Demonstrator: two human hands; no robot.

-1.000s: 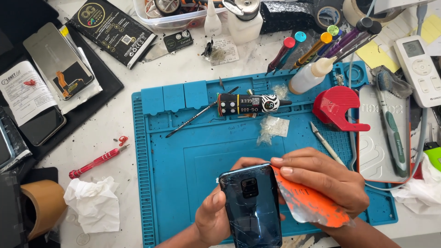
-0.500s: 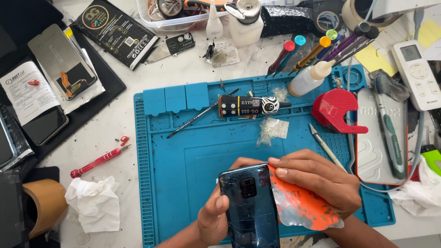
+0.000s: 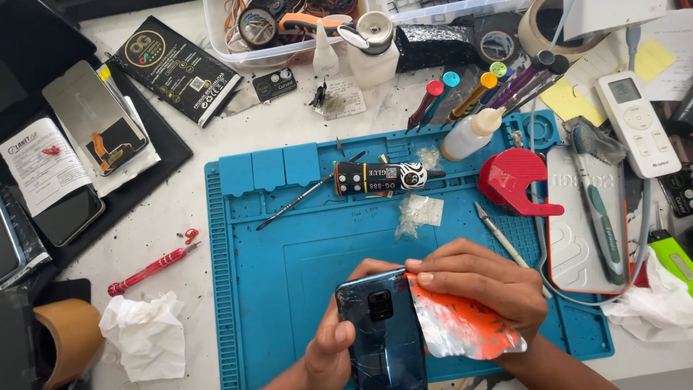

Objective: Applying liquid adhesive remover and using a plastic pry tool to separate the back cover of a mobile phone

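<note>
From the head view, the left hand is cradling a dark blue phone back side up, low over the blue work mat, its grip clamped around the phone's left edge with the thumb lying on the glass back. The right hand is pinching an orange and silver film at the phone's top right corner, fingers closed tight on it. The film is lying beside the phone's right edge, and whether it is still stuck to the phone I cannot tell. Judging by this, the step in hand is stripping or fitting a film at the phone's back; the next move probably calls for a slow, even pull while the left hand is keeping the phone steady.

Up at the far edge of the tabletop, a clear plastic bin is holding a roll of tape, an orange-handled tool and loose cables. On the right, a shallow metal tray is carrying a green-handled brush. On the mat, a glue tube is lying next to a small clear bag.
</note>
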